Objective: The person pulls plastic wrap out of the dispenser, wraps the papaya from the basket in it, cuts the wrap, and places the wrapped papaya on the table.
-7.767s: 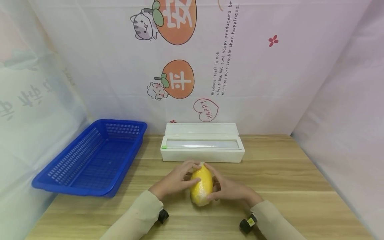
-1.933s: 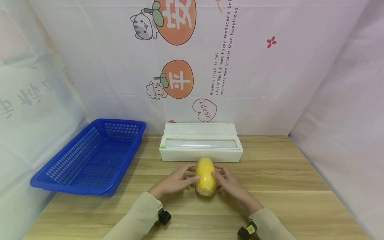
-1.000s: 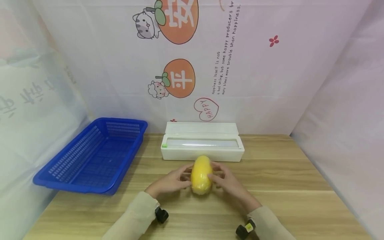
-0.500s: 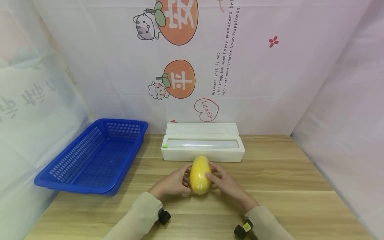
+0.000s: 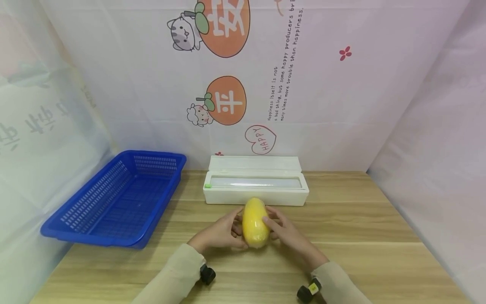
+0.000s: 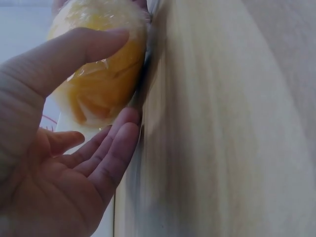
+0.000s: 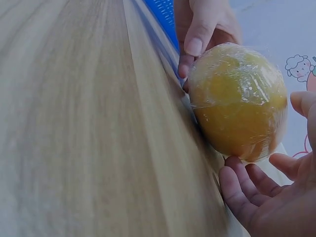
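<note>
A yellow oval fruit, tightly wrapped in clear cling film, lies lengthwise between my two hands, close over the table. My left hand holds its left side; in the left wrist view the thumb lies across the wrapped end, with the other fingers low beside the wood. My right hand holds the opposite side, thumb on top in the head view. The right wrist view shows bunched, wrinkled film over the near end of the fruit and the fingertips right under it.
Behind the fruit stands a white cling film box, lid raised, a roll inside and a green slider at its left end. A blue plastic basket sits at the left. Wood-grain table extends right; printed cloth hangs behind.
Since the oldest frame, the fruit has been turned, its whitish bunched film end no longer facing up, and my hands have shifted lower along its sides. Lately it has moved only slightly.
</note>
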`<action>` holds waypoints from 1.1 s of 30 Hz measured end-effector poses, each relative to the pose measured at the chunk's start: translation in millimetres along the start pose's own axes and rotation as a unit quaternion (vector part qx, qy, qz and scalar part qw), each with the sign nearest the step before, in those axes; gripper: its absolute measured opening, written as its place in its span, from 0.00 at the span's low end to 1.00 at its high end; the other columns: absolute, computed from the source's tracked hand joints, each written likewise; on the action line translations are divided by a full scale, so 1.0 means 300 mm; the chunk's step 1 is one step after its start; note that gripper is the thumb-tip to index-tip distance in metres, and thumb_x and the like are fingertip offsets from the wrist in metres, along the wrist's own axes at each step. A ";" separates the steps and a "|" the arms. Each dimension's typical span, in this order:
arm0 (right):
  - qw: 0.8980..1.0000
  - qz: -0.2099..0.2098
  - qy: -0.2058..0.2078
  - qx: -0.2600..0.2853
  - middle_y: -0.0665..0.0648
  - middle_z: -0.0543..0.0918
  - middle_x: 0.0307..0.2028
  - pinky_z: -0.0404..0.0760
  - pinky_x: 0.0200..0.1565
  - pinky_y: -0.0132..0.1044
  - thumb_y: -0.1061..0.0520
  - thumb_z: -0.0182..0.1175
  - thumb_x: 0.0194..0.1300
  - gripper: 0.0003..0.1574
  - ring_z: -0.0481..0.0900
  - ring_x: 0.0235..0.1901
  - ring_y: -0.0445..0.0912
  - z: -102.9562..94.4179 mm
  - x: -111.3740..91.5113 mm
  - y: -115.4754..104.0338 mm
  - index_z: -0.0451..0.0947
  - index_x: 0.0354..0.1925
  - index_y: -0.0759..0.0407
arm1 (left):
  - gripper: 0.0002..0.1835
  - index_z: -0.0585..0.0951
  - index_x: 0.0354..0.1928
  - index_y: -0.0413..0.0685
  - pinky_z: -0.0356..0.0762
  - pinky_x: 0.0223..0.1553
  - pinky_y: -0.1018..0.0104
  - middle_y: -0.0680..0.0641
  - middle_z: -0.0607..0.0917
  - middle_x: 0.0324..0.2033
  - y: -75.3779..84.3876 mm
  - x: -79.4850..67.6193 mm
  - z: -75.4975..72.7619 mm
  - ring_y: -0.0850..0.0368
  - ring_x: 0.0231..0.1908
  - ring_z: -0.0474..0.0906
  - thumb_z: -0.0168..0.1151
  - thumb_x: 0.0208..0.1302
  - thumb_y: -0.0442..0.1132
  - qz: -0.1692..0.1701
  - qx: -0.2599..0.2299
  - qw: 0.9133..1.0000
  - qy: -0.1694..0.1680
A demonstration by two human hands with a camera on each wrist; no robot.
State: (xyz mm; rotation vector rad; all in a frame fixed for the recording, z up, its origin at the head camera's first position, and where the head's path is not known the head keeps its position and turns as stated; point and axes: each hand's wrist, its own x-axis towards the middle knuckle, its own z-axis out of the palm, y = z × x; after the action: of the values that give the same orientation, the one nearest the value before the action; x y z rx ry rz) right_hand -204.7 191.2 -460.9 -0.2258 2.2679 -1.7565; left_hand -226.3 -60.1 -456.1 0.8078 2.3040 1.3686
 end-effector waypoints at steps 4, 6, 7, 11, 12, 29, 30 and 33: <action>1.000 0.007 0.008 0.007 0.66 0.65 0.66 0.78 0.51 0.49 0.37 0.55 0.73 0.41 0.79 0.48 0.54 -0.006 -0.005 -0.001 0.57 0.76 0.49 | 0.60 0.51 0.79 0.47 0.80 0.47 0.66 0.42 0.73 0.61 -0.003 0.000 -0.003 0.54 0.46 0.80 0.81 0.49 0.39 -0.003 0.011 1.000 -0.006; 1.000 0.011 0.012 0.008 0.66 0.65 0.66 0.78 0.50 0.49 0.36 0.56 0.72 0.42 0.79 0.47 0.54 -0.008 -0.007 -0.002 0.57 0.76 0.48 | 0.59 0.52 0.79 0.50 0.80 0.47 0.66 0.43 0.74 0.60 -0.003 0.001 -0.005 0.53 0.46 0.80 0.81 0.49 0.39 0.000 0.013 1.000 -0.010; 1.000 0.013 0.014 0.007 0.65 0.65 0.66 0.78 0.49 0.48 0.36 0.56 0.72 0.42 0.79 0.46 0.54 -0.010 -0.008 -0.003 0.58 0.76 0.48 | 0.59 0.52 0.79 0.51 0.80 0.47 0.67 0.44 0.74 0.60 -0.002 0.001 -0.005 0.53 0.47 0.80 0.81 0.49 0.39 0.001 0.014 1.000 -0.012; 1.000 0.015 0.018 -0.001 0.64 0.65 0.67 0.79 0.48 0.47 0.34 0.55 0.72 0.42 0.78 0.48 0.53 -0.015 -0.012 -0.006 0.58 0.75 0.47 | 0.60 0.52 0.79 0.51 0.80 0.48 0.68 0.45 0.74 0.61 -0.001 0.002 -0.006 0.54 0.47 0.79 0.81 0.49 0.39 -0.002 0.016 1.000 -0.015; 1.000 0.015 0.019 -0.004 0.64 0.66 0.67 0.79 0.49 0.47 0.34 0.54 0.72 0.41 0.78 0.48 0.53 -0.016 -0.012 -0.006 0.59 0.75 0.47 | 0.60 0.52 0.79 0.51 0.80 0.48 0.68 0.45 0.73 0.61 -0.001 0.002 -0.006 0.55 0.47 0.79 0.81 0.49 0.39 -0.005 0.016 1.000 -0.016; 0.999 0.028 0.037 0.013 0.64 0.66 0.67 0.77 0.32 0.35 0.33 0.53 0.73 0.42 0.75 0.38 0.52 -0.055 -0.021 0.005 0.57 0.75 0.48 | 0.57 0.51 0.78 0.42 0.78 0.50 0.68 0.40 0.70 0.65 0.005 -0.009 -0.006 0.57 0.49 0.78 0.79 0.54 0.41 -0.014 0.035 0.999 -0.025; 0.999 0.028 0.038 0.013 0.64 0.66 0.66 0.77 0.32 0.36 0.33 0.53 0.73 0.42 0.75 0.38 0.52 -0.059 -0.022 0.006 0.58 0.75 0.48 | 0.57 0.51 0.78 0.42 0.78 0.50 0.68 0.40 0.70 0.65 0.006 -0.009 -0.006 0.57 0.49 0.78 0.79 0.54 0.41 -0.015 0.035 0.999 -0.026; 0.999 0.025 0.045 -0.001 0.63 0.67 0.65 0.78 0.33 0.38 0.32 0.53 0.73 0.41 0.75 0.39 0.53 -0.071 -0.026 0.009 0.59 0.75 0.48 | 0.56 0.51 0.78 0.43 0.78 0.50 0.69 0.41 0.70 0.65 0.012 -0.006 -0.004 0.57 0.49 0.78 0.78 0.55 0.41 -0.014 0.036 0.999 -0.031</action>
State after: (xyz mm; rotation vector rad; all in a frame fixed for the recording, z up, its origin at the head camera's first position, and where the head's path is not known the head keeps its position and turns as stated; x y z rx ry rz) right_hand -203.6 213.6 -457.8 -0.0918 2.3170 -1.7719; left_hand -224.4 -60.8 -452.4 0.8244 2.3203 1.2373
